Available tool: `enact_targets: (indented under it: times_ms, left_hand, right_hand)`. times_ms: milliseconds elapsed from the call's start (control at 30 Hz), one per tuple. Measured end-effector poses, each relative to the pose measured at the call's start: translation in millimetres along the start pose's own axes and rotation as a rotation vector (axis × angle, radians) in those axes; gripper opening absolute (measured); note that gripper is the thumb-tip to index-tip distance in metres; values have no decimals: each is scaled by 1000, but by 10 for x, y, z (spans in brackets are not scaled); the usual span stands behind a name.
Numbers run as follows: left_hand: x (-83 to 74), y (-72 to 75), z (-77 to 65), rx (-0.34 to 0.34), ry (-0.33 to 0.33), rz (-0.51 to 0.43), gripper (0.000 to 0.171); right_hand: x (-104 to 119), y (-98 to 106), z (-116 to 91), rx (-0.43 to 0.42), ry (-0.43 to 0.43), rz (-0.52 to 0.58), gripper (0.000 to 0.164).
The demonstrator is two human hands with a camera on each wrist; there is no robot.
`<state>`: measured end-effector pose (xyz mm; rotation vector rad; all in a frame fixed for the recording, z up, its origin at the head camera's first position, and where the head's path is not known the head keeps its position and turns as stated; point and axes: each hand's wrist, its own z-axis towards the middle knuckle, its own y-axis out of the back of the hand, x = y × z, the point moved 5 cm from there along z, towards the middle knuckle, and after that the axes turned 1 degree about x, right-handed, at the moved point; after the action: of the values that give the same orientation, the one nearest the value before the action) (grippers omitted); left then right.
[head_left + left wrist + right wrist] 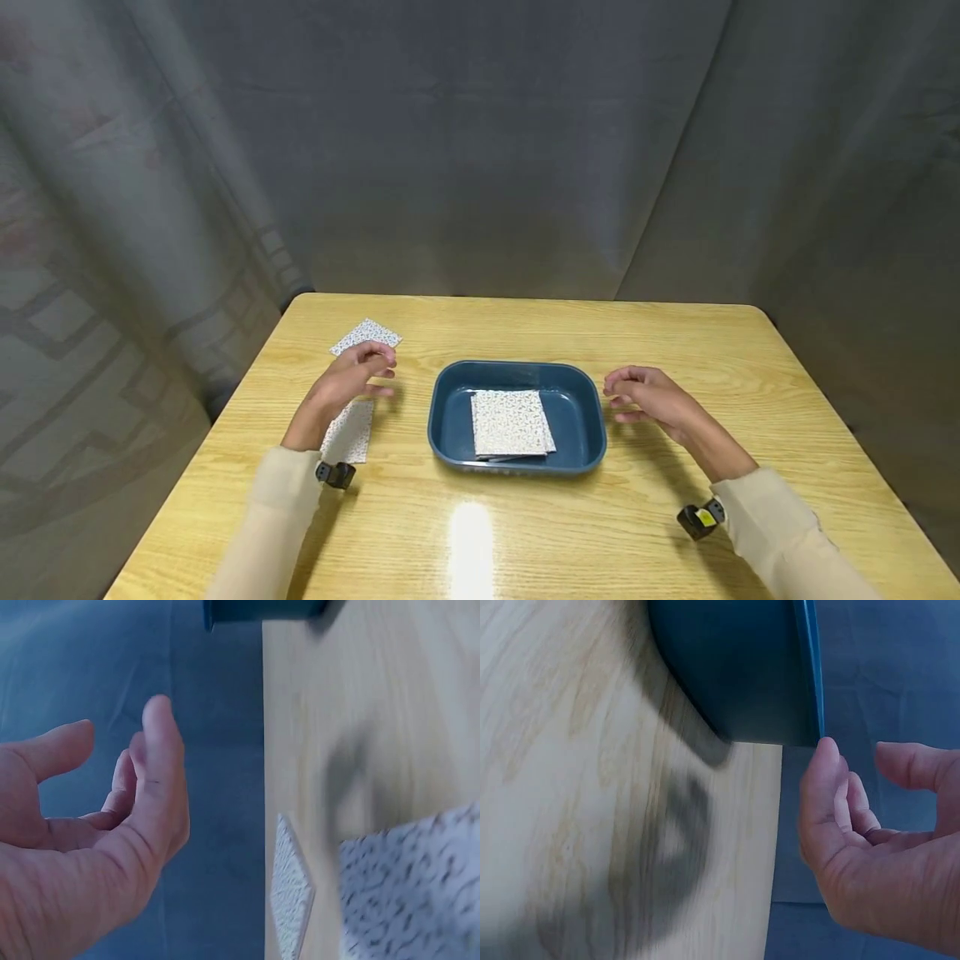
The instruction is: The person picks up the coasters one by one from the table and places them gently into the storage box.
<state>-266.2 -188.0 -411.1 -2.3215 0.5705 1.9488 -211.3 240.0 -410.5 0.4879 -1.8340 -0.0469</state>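
A dark blue rectangular tub (442,417) stands mid-table, with a small stack of flat white squares (510,423) with a speckled print inside. My left hand (347,383) hovers left of the tub, its fingers loosely bent and nothing in its grasp. Beyond it lies one speckled square (366,335), turned cornerwise; another speckled piece (351,437) lies nearer me, partly hidden by the hand and wrist. Just off the tub's right end is my right hand (654,398), also holding nothing. In the right wrist view its bent fingertips (825,761) appear right below the tub's rim.
The wooden table (675,333) has rounded far corners. Grey curtains (465,167) hang behind it and along both sides. A small black camera (341,475) is worn on the left wrist, and another black camera (697,521) on the right.
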Motion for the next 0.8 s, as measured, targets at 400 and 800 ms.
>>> enact_targets:
  times_ms: [400, 800]
  left_hand:
    - [-163, 421, 7, -77, -47, 35, 44]
    - [-88, 637, 140, -231, -70, 141, 44]
  right_hand:
    - [-118, -77, 6, 54, -45, 55, 32]
    - [-113, -122, 30, 86, -29, 79, 41]
